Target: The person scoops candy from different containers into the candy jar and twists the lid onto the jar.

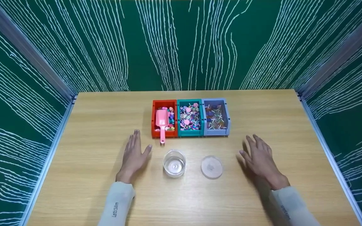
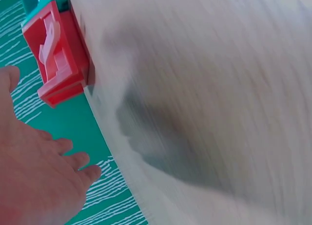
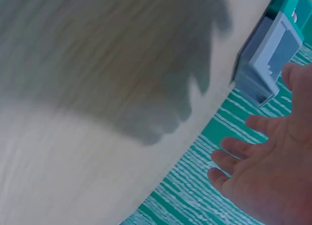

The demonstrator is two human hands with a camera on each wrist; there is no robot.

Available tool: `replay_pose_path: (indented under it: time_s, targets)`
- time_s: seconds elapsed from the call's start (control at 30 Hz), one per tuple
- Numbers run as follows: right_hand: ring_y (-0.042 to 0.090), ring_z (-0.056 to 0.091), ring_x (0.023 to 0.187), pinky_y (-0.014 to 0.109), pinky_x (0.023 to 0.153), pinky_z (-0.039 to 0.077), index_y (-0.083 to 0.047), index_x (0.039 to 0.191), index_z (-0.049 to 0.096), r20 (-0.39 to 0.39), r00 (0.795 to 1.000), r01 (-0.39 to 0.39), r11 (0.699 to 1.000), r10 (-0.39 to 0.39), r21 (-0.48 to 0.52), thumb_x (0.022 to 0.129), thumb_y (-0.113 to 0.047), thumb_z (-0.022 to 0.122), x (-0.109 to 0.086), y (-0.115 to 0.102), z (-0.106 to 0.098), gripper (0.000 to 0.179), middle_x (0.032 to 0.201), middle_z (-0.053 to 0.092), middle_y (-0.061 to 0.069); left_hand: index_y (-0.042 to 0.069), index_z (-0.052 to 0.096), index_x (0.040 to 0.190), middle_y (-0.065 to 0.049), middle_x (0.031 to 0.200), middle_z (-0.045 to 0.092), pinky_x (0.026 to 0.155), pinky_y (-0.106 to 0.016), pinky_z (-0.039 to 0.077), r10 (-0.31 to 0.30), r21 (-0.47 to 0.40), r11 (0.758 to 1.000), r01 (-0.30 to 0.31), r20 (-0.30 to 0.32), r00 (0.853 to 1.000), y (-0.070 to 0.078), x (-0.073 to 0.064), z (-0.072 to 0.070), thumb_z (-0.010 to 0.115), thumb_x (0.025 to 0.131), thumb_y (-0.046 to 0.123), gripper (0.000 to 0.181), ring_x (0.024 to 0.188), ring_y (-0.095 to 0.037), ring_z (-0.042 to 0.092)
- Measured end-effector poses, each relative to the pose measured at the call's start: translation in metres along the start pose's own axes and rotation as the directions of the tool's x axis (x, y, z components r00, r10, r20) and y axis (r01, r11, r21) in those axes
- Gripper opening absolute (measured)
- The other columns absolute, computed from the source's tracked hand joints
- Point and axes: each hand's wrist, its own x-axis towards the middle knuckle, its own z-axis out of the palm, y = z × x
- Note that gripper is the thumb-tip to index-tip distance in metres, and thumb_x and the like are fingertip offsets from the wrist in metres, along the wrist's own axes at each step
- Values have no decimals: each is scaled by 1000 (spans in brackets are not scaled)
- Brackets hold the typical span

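Note:
My left hand [image 1: 134,157] is held over the table with straight fingers and thumb spread, left of a clear round plastic jar [image 1: 174,164]. Nothing is in that hand; its palm [image 2: 39,171] shows in the left wrist view. On the other side, my right hand [image 1: 260,158] has relaxed, spread fingers and holds nothing. It is nearest to a round translucent lid [image 1: 211,167], which lies flat to its left. The jar stands upright without a cover. A pink scoop [image 1: 162,121] lies in the red bin [image 1: 156,134], its handle over the front edge.
Three joined bins stand at the back. Small colourful pieces fill the red one and the green bin [image 1: 190,133]; the lavender bin [image 1: 216,132] holds clear pieces with pale sticks. Green walls with white lines and metal edge posts enclose the wooden table [image 1: 105,113].

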Motion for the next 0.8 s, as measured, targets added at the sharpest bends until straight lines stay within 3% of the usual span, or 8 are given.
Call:
replay_pose_path:
  time_s: [0.27, 0.43, 0.8]
  targets:
    - [54, 35, 145, 68, 120, 19, 8, 155, 42, -41, 998, 56, 998, -55, 16, 108, -24, 61, 7, -23, 4, 60, 155, 41, 37, 6, 6, 170, -17, 177, 10, 130, -54, 10, 16, -163, 986, -18, -13, 1000, 8, 5, 2, 55, 109, 37, 84, 163, -38, 8]
    - [51, 44, 141, 66, 120, 26, 6, 152, 48, -50, 997, 67, 998, -66, 13, 108, -25, 62, 14, -39, 6, 56, 151, 49, 32, 9, 10, 170, -18, 176, 16, 129, -56, 15, -17, -270, 963, 8, -28, 999, 14, 9, 1, 56, 109, 36, 81, 161, -38, 15]
    - [46, 52, 136, 64, 118, 35, 3, 148, 55, -21, 996, 88, 994, -87, 62, 106, -27, 65, 33, -74, 10, 53, 146, 57, 27, 8, 22, 168, -15, 173, 27, 126, -55, 28, -72, -405, 913, 38, -67, 995, 28, 22, 1, 59, 108, 32, 74, 157, -38, 30]
